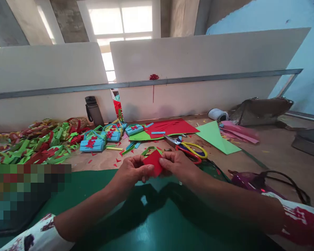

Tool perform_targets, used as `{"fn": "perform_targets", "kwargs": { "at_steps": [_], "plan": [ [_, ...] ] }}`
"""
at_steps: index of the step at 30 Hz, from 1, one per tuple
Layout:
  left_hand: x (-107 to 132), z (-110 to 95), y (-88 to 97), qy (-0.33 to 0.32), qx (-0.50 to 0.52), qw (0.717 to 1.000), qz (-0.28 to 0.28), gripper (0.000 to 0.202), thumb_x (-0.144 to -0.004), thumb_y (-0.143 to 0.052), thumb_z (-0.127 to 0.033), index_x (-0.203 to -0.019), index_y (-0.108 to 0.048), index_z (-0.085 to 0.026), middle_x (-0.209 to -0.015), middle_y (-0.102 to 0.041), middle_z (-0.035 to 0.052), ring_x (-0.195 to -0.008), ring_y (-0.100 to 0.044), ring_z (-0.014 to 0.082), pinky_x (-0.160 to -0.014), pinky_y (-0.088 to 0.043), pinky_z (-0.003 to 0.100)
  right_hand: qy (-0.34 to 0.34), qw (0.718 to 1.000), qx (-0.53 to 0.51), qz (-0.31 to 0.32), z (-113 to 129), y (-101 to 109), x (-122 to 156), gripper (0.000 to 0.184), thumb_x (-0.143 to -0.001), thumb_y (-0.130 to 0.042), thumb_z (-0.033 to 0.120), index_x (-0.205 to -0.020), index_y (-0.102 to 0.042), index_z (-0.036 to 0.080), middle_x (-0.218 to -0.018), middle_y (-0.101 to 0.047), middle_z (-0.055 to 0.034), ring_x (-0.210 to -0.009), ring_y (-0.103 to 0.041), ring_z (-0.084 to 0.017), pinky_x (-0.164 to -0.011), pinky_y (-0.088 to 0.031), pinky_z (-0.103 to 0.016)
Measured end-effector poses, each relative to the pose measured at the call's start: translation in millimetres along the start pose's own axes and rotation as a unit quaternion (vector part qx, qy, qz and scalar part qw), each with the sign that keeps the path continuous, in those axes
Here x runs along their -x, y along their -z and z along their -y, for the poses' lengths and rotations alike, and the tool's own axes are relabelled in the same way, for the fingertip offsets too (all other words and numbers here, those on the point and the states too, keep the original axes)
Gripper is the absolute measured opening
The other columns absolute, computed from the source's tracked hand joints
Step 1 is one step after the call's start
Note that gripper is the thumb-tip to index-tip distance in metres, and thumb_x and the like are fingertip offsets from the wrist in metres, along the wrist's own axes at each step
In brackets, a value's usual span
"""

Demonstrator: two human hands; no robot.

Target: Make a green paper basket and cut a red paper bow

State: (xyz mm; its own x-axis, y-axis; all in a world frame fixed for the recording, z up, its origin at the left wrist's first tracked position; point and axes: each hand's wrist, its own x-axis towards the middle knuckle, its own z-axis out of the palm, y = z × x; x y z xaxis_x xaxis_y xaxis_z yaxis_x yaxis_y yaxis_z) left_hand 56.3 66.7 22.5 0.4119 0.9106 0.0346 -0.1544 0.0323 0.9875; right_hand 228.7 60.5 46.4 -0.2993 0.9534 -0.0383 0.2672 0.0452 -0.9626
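A small red piece of paper [154, 162], folded with straight edges, is held up above the green mat [146, 223]. My left hand [133, 168] pinches its left and lower side between thumb and fingers. On the right, my right hand [176, 164] grips the same paper by its edge, thumb in front. Just behind the hands lie scissors [196, 150] with yellow and red handles, and a bright green paper strip [149, 150] shows above the red paper. Several blue paper bags [92, 143] with red bows stand to the left.
Red sheets [172, 127] and a light green sheet [217, 137] lie at the back. A dark bottle [93, 111] stands behind a heap of green and red paper pieces [39, 143]. Rightward are a purple device [246, 183] with a black cord, pink paper and a handbag [261, 111].
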Motion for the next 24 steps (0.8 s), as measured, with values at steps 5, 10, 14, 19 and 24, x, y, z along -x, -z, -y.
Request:
{"fn": "perform_targets", "kwargs": {
  "at_steps": [5, 10, 14, 19, 24],
  "plan": [
    [11.6, 25.2, -5.2, 0.035, 0.153, 0.987, 0.045, 0.031, -0.073, -0.068, -0.042, -0.087, -0.062, -0.015, -0.069, -0.064, 0.0030, -0.057, -0.057, 0.0111, -0.053, -0.044, 0.022, -0.076, 0.987, -0.142, 0.013, -21.4, -12.3, 13.4, 0.029, -0.087, -0.039, 0.038, -0.075, -0.053, 0.015, -0.064, -0.061, -0.0033, -0.051, -0.055, -0.010, -0.051, -0.042, -0.022],
    [13.9, 29.6, -8.4, 0.050, 0.186, 0.980, 0.043, 0.028, -0.067, -0.075, -0.033, -0.084, -0.063, -0.014, -0.070, -0.066, 0.0038, -0.060, -0.061, 0.0130, -0.058, -0.048, 0.025, -0.100, 0.973, -0.205, 0.047, -33.4, -19.3, 15.5, 0.031, -0.088, -0.041, 0.038, -0.071, -0.052, 0.014, -0.059, -0.060, -0.0020, -0.043, -0.051, -0.007, -0.043, -0.036, -0.018],
    [14.3, 28.7, -13.9, 0.061, 0.173, 0.982, 0.051, 0.024, -0.067, -0.075, -0.027, -0.081, -0.062, -0.013, -0.066, -0.066, 0.0036, -0.056, -0.060, 0.0119, -0.060, -0.048, 0.025, -0.101, 0.966, -0.230, 0.051, -41.3, -21.3, 17.7, 0.030, -0.086, -0.044, 0.041, -0.073, -0.052, 0.015, -0.058, -0.061, -0.0015, -0.043, -0.052, -0.007, -0.042, -0.036, -0.018],
    [15.8, 33.0, -12.9, 0.081, 0.150, 0.985, 0.029, 0.030, -0.062, -0.079, -0.027, -0.078, -0.058, -0.013, -0.062, -0.067, 0.0029, -0.053, -0.060, 0.0114, -0.056, -0.047, 0.023, -0.105, 0.967, -0.232, 0.027, -41.9, -21.1, 20.4, 0.032, -0.079, -0.053, 0.047, -0.071, -0.050, 0.016, -0.053, -0.060, 0.0002, -0.041, -0.051, -0.008, -0.041, -0.037, -0.018],
    [15.8, 38.9, -9.4, 0.085, 0.157, 0.984, 0.028, 0.029, -0.064, -0.078, -0.029, -0.077, -0.056, -0.014, -0.065, -0.067, 0.0026, -0.053, -0.060, 0.0115, -0.056, -0.048, 0.023, -0.107, 0.966, -0.234, 0.028, -42.6, -20.7, 21.5, 0.037, -0.076, -0.054, 0.052, -0.071, -0.049, 0.016, -0.055, -0.062, -0.0006, -0.043, -0.052, -0.007, -0.044, -0.038, -0.019]
  ]
}}
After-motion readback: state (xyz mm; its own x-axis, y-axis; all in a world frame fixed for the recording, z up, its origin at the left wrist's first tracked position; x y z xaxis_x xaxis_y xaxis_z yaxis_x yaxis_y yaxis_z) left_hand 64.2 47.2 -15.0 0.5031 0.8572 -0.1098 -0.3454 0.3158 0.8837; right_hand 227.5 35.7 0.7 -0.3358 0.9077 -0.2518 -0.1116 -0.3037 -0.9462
